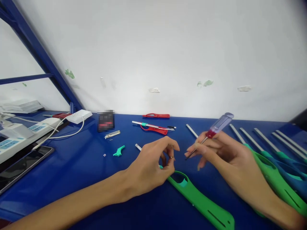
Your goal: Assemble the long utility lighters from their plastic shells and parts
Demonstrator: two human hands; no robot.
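My right hand grips a screwdriver with a clear purple and red handle. Its metal tip slants down to the left, short of my left hand. The fingers of that left hand are curled into a pinch; a tiny piece between them is too small to name. Beneath the left hand a green long-necked lighter lies on the table, its metal tube partly hidden by the hand. To the left rest a teal trigger piece, a small clear lighter insert and a tiny square part.
Several green and blue long lighters lie at the right. Toward the wall are a red casing and an opened red lighter. At the left sit a black packet, a power strip, cables and a phone on the blue table.
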